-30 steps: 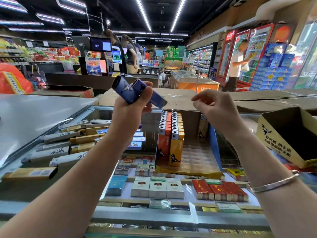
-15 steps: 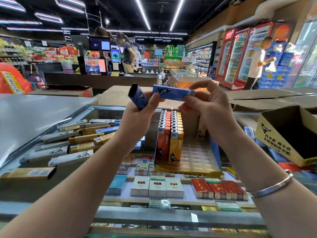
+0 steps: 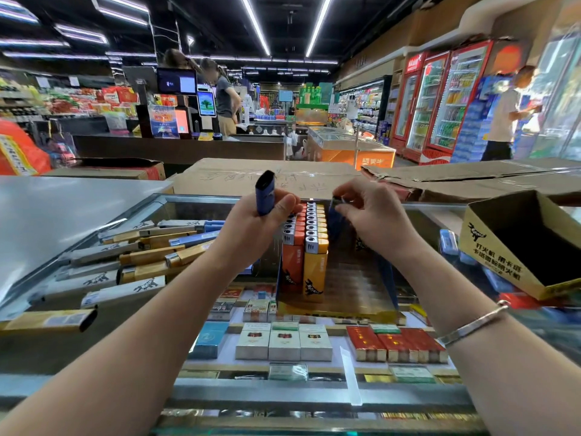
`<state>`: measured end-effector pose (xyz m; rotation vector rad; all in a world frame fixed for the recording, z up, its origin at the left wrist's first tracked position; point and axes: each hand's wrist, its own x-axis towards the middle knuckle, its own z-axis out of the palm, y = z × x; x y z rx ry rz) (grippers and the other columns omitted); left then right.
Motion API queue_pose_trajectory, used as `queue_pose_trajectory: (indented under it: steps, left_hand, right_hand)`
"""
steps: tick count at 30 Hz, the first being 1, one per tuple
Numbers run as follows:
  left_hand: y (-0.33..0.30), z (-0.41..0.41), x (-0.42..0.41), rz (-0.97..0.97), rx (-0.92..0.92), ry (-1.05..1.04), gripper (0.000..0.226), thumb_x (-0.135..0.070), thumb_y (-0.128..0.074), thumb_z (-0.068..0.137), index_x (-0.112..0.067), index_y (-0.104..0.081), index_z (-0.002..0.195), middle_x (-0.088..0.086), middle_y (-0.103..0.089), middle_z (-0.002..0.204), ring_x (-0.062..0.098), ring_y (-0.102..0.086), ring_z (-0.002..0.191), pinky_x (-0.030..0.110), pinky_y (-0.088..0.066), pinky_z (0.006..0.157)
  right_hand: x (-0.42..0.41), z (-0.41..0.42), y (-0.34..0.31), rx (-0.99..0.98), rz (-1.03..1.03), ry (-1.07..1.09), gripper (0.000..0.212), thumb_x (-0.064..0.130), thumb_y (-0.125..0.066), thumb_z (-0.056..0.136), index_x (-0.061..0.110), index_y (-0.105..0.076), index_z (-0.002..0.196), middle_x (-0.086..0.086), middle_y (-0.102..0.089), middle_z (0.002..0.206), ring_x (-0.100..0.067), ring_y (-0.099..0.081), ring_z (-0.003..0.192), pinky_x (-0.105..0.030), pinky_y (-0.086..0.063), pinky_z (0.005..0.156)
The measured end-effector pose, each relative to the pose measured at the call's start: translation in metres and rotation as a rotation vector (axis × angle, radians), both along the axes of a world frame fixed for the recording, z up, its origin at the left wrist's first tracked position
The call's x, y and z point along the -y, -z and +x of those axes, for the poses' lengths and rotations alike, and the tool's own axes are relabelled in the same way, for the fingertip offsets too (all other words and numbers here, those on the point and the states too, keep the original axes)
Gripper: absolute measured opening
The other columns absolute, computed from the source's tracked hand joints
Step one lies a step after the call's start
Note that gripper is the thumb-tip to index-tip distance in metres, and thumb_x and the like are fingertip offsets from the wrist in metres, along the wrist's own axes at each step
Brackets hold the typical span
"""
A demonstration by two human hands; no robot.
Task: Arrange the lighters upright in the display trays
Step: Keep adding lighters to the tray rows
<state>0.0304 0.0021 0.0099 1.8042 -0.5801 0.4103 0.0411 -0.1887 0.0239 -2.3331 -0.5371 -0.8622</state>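
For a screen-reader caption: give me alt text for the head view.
The right hand lowers a blue lighter upright into a display tray beside orange and yellow lighter rows; the left hand grips another blue lighter.

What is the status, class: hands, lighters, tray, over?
Left hand grips one blue lighter. Right hand lowers another blue lighter beside the upright rows. Tray part empty, nothing blocking.

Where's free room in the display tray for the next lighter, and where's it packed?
Free: the display tray floor right of the yellow row, up to its blue right wall. Packed: the orange row and yellow row at its left; loose lighters crowd the counter left.
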Motion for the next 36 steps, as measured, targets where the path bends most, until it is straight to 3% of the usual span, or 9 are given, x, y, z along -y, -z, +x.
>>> queue_pose_trajectory:
  steps: [4,7,12,16,21,24,28,33,36]
  left_hand:
    - [0.0,0.0,0.0,-0.015,-0.01,-0.003,0.014,-0.023,-0.05,0.092,-0.03,-0.059,0.085,0.002,-0.069,0.094,0.015,-0.064,0.092,0.032,-0.051,0.084]
    - [0.0,-0.001,0.001,-0.027,-0.007,-0.009,0.013,-0.024,-0.05,0.092,-0.029,-0.059,0.085,0.003,-0.069,0.094,0.015,-0.064,0.092,0.031,-0.05,0.081]
    - [-0.001,-0.004,0.001,-0.042,-0.013,-0.025,0.012,-0.026,-0.049,0.093,-0.026,-0.059,0.087,0.003,-0.069,0.094,0.014,-0.064,0.092,0.034,-0.051,0.084]
    - [-0.002,-0.003,0.0,-0.047,0.029,-0.087,0.013,-0.024,-0.049,0.094,-0.021,-0.06,0.087,-0.005,-0.065,0.08,-0.001,-0.06,0.073,0.019,-0.046,0.071]
    - [-0.002,-0.004,-0.004,0.056,0.232,-0.207,0.015,-0.02,-0.055,0.091,-0.008,-0.059,0.083,-0.004,-0.05,0.061,0.007,-0.047,0.054,0.016,-0.039,0.052]
    - [-0.002,-0.007,-0.004,0.186,0.312,-0.238,0.011,-0.017,-0.062,0.087,-0.007,-0.059,0.092,-0.014,-0.049,0.063,0.001,-0.048,0.052,0.013,-0.037,0.051]
    - [-0.003,-0.01,-0.002,0.308,0.39,-0.243,0.019,-0.012,-0.068,0.081,-0.013,-0.056,0.095,-0.012,-0.053,0.065,0.004,-0.053,0.055,0.024,-0.043,0.05]
    - [-0.003,-0.01,-0.001,0.315,0.378,-0.139,0.033,-0.003,-0.072,0.075,-0.012,-0.052,0.1,0.002,-0.064,0.085,0.022,-0.063,0.073,0.045,-0.054,0.062]
    - [-0.003,-0.011,0.002,0.269,0.355,-0.09,0.036,-0.014,-0.068,0.081,-0.009,-0.048,0.111,-0.001,-0.06,0.093,0.02,-0.061,0.073,0.044,-0.054,0.062]
  right_hand:
    - [-0.002,-0.002,0.002,-0.051,-0.01,-0.024,0.028,-0.001,-0.057,0.088,0.006,-0.065,0.113,-0.01,-0.067,0.11,-0.007,-0.054,0.096,-0.001,-0.035,0.073]
    - [-0.003,-0.003,0.003,-0.047,-0.013,-0.023,0.029,-0.002,-0.055,0.089,0.006,-0.065,0.115,-0.011,-0.067,0.111,-0.016,-0.059,0.104,-0.013,-0.039,0.082]
    - [-0.003,-0.002,0.004,-0.107,-0.04,-0.023,0.029,-0.002,-0.053,0.09,0.006,-0.064,0.116,-0.011,-0.066,0.114,-0.02,-0.059,0.106,-0.008,-0.039,0.077]
    - [-0.006,-0.001,0.004,-0.105,-0.15,0.04,0.034,-0.003,-0.049,0.09,0.006,-0.062,0.12,-0.012,-0.062,0.116,-0.023,-0.055,0.11,-0.021,-0.039,0.089]
    - [-0.009,-0.008,-0.001,0.042,-0.185,0.099,0.035,0.003,-0.056,0.089,0.009,-0.059,0.124,-0.007,-0.052,0.104,-0.016,-0.051,0.098,-0.019,-0.04,0.085]
    - [-0.013,-0.018,-0.014,0.011,0.081,-0.153,0.032,0.002,-0.064,0.084,0.017,-0.064,0.112,0.004,-0.054,0.086,-0.003,-0.05,0.071,-0.011,-0.045,0.068]
    - [-0.026,-0.035,-0.023,-0.212,0.189,-0.644,0.041,-0.004,-0.07,0.076,0.027,-0.064,0.101,-0.005,-0.067,0.095,-0.018,-0.064,0.083,-0.03,-0.056,0.076]
    - [-0.036,-0.037,-0.016,-0.249,0.228,-0.714,0.036,-0.01,-0.069,0.073,0.02,-0.068,0.092,0.018,-0.066,0.084,0.0,-0.062,0.084,-0.014,-0.048,0.075]
    - [-0.03,-0.035,-0.021,-0.21,0.36,-0.695,0.02,-0.003,-0.061,0.082,0.015,-0.063,0.09,0.012,-0.066,0.086,-0.006,-0.065,0.084,-0.02,-0.051,0.076]
